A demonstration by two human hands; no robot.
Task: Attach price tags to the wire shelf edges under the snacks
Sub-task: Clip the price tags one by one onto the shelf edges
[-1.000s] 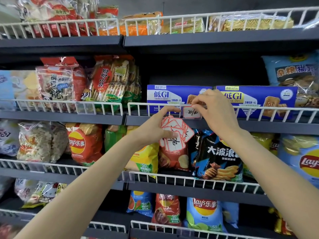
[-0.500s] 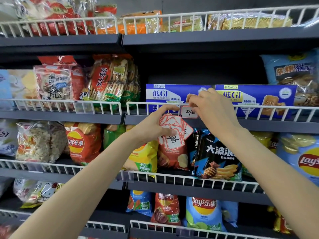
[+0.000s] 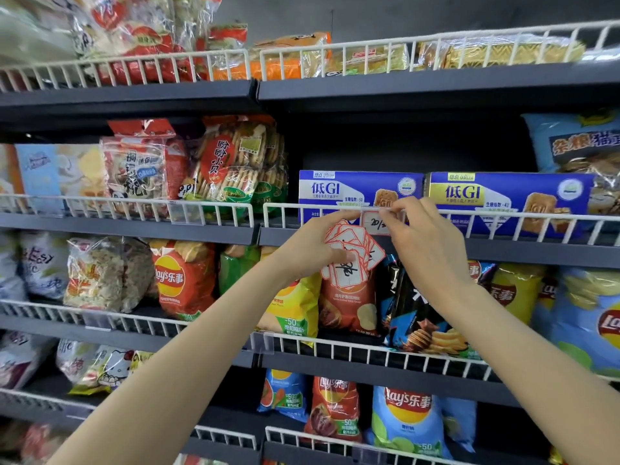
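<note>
A white price tag (image 3: 375, 223) with handwritten digits sits against the white wire shelf edge (image 3: 288, 207) below the blue biscuit boxes (image 3: 355, 189). My right hand (image 3: 426, 236) pinches the tag's right side at the top wire. My left hand (image 3: 312, 246) grips a fanned stack of red-bordered price tags (image 3: 352, 253) between thumb and palm. Its index finger stretches up to the wire beside the tag's left edge.
Snack bags fill the dark shelves: cracker packs (image 3: 231, 162) to the left, chip bags (image 3: 183, 276) on the shelf below, more chips (image 3: 406, 414) lower down. Clear tag holders (image 3: 181, 213) hang on other wire edges. A top shelf (image 3: 402, 85) juts out above.
The view has shifted slightly. My right hand has slid a little right along the wire with the tag; my left hand keeps the stack in the same place.
</note>
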